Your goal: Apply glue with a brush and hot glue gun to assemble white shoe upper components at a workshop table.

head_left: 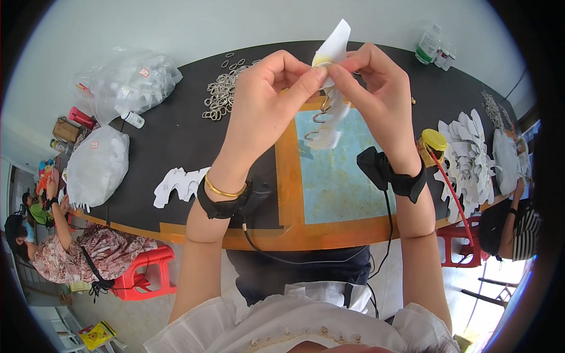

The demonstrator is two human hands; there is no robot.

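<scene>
Above the table's middle, both hands pinch a white fabric-like strip between thumbs and fingers. My left hand closes on it from the left, and my right hand from the right, with the thumb tips nearly meeting. A yellowish patch marks the strip just above the thumbs. Its lower part hangs below the fingers, and several metal rings line its left edge. The fingertips hide the spot being pinched. Beneath hangs a light blue mat, stained, framed by brown tape on the dark table.
Loose metal rings lie at the back left, near plastic bags. White scalloped pieces rest left; more pile up right, beside a yellow-lidded jar and red stick. Bottles stand back right. People sit at both sides.
</scene>
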